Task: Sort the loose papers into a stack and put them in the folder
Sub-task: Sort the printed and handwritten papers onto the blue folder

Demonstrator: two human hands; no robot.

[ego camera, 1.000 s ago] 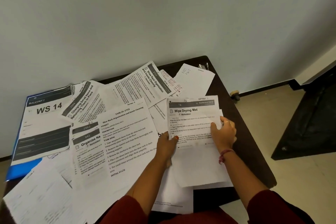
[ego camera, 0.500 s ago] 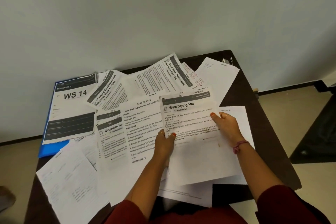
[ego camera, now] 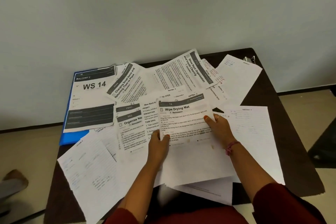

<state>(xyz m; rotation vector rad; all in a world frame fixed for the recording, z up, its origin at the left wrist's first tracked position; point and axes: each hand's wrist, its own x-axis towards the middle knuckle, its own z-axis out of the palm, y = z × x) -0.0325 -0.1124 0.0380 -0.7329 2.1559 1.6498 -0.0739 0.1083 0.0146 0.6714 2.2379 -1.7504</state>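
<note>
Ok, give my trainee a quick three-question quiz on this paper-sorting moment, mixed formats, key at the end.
1. True or false: both hands grip the "Wipe Drying Mat" sheet.
2. The blue folder lies at the table's: A) far left B) far right C) near edge, centre.
3. Fill in: the sheet on the folder reads "WS ___".

Key: 1 true, the left hand holds its left edge and the right hand its right edge; 2 A; 3 14.

Folder [ego camera: 76, 137] far left on table [ego camera: 283, 85] (under papers [ego camera: 91, 171]), wall [ego camera: 163, 14] behind
</note>
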